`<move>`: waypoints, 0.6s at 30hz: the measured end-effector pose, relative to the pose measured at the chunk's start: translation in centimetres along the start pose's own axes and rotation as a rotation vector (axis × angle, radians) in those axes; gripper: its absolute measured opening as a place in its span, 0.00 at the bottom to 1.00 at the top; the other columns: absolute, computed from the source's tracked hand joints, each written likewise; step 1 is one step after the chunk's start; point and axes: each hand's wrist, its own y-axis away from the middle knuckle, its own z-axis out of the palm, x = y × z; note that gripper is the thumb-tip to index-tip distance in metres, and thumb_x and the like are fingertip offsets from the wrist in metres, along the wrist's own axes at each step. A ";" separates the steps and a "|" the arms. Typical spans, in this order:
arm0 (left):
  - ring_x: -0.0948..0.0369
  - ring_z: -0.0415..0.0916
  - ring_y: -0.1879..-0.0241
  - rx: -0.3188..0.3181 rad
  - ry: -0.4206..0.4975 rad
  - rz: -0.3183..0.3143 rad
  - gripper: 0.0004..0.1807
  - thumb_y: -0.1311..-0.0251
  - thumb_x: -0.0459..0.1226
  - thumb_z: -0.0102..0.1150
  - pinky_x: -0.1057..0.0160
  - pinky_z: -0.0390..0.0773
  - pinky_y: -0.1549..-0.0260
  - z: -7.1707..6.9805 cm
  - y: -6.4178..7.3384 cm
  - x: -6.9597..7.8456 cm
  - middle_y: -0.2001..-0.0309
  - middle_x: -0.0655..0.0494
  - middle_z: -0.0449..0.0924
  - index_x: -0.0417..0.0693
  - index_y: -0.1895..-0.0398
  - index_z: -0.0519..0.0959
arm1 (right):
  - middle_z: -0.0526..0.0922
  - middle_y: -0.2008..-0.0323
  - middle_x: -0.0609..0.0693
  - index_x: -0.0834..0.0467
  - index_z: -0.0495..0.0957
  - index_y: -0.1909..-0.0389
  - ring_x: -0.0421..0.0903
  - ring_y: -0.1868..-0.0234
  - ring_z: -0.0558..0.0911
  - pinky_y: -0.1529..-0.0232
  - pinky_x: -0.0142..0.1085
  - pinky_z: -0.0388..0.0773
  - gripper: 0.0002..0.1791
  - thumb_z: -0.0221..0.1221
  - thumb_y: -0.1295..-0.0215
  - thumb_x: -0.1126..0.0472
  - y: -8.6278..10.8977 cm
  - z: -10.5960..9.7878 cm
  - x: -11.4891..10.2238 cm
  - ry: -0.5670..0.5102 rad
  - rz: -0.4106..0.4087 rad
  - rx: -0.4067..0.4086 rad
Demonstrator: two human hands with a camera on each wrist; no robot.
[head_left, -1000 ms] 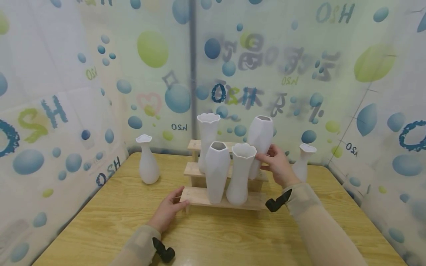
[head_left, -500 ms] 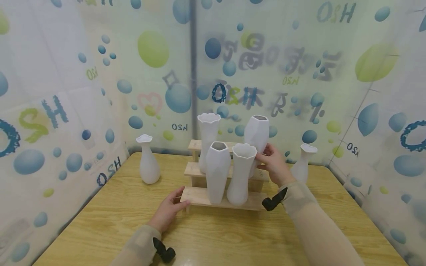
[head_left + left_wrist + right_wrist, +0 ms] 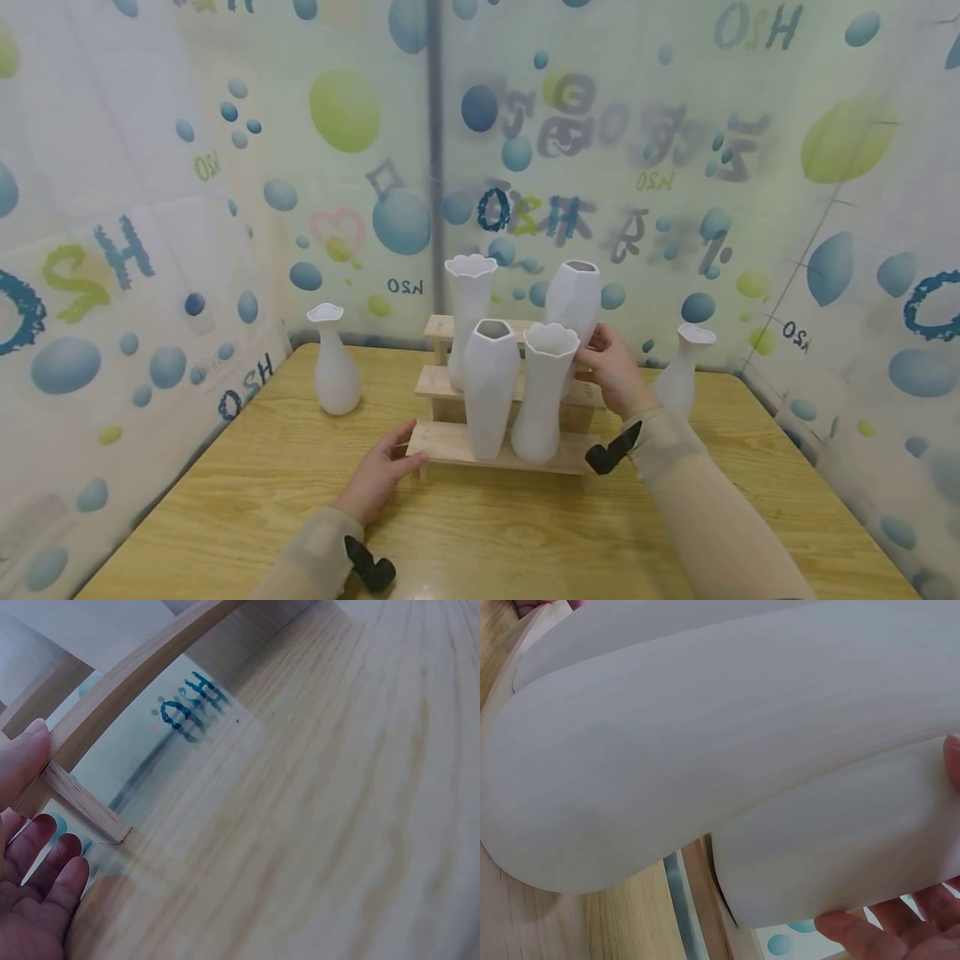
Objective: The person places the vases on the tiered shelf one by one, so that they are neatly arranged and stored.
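Observation:
My right hand [image 3: 617, 373] grips a faceted white vase [image 3: 573, 298] low on its body, at the right of the middle tier of a three-tier wooden stand [image 3: 438, 440]. In the right wrist view that vase's base [image 3: 731, 881] is at the shelf board; I cannot tell if it rests fully. Partly in front stands a scalloped-rim vase [image 3: 537, 400] on the bottom tier, beside another faceted vase [image 3: 491, 392]. A second scalloped vase [image 3: 468, 317] is at the middle tier's left. My left hand [image 3: 377, 472] holds the bottom board's left end, thumb [image 3: 26, 754] on its corner.
A slim-necked white vase [image 3: 336, 371] stands on the wooden table [image 3: 480, 533] left of the stand. Another [image 3: 678, 379] stands at the right, partly hidden behind my right forearm. Patterned curtains [image 3: 345, 192] close in the table's back and sides.
My right hand has moved the faceted vase leftward, and it is more upright and farther behind the front scalloped vase. My left hand and the stand have stayed in place.

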 end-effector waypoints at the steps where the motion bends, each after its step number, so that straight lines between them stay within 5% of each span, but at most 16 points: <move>1: 0.49 0.65 0.41 -0.001 0.001 0.000 0.38 0.41 0.39 0.66 0.45 0.64 0.40 0.0 0.0 0.0 0.36 0.42 0.66 0.46 0.29 0.62 | 0.67 0.36 0.60 0.60 0.56 0.30 0.58 0.40 0.69 0.44 0.54 0.71 0.33 0.58 0.31 0.56 0.0 0.0 0.0 0.001 0.000 0.002; 18: 0.49 0.64 0.40 -0.009 0.010 -0.021 0.39 0.41 0.40 0.66 0.45 0.63 0.39 0.2 0.4 0.5 0.35 0.41 0.65 0.47 0.28 0.60 | 0.68 0.36 0.59 0.58 0.58 0.31 0.57 0.39 0.69 0.44 0.55 0.71 0.32 0.59 0.33 0.59 0.0 0.7 -0.2 0.005 0.002 0.009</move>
